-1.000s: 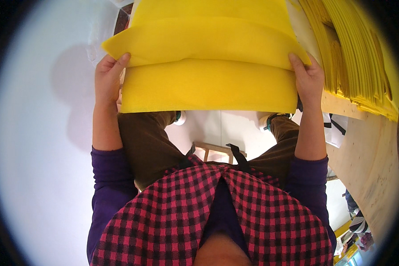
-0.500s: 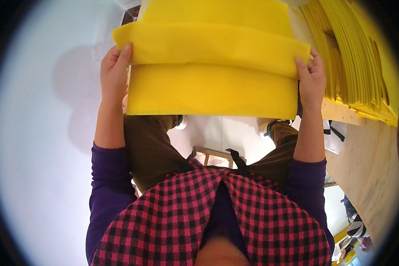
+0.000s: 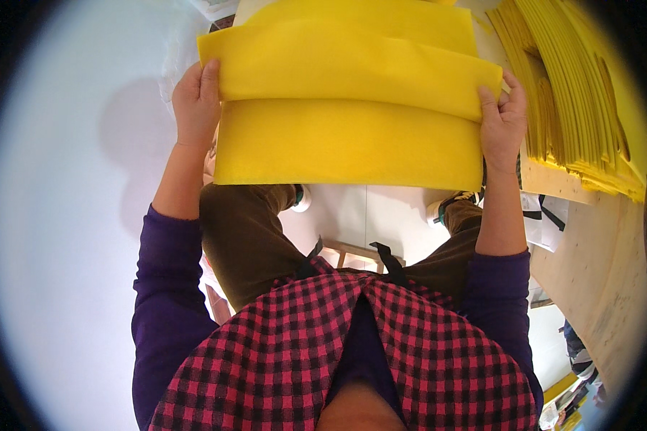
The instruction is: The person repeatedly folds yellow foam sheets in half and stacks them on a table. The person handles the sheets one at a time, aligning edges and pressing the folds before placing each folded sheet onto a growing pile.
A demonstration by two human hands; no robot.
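Note:
A plain yellow fabric sheet point(image 3: 349, 144) spreads in front of me, its near edge hanging over my knees. Across its upper part runs a raised band of yellow cloth point(image 3: 345, 65), which looks like a folded-over flap. My left hand point(image 3: 198, 104) grips the band's left end, thumb on top and fingers mostly hidden beneath. At the opposite end, my right hand point(image 3: 503, 122) pinches the band's corner, with the thumb in front and the fingers curled behind. More yellow cloth point(image 3: 410, 21) lies beyond the band.
To the right, a thick stack of folded yellow fabric point(image 3: 571, 93) rests on a wooden tabletop point(image 3: 589, 244). A white bag with black straps point(image 3: 546, 219) sits below its edge. A pale wall point(image 3: 65, 215) rises at my left. Between my legs is part of a wooden stool point(image 3: 349, 253).
My left hand has shifted a little right and up, carrying the band's left end with it. My right hand has stayed nearly in place, still holding its end.

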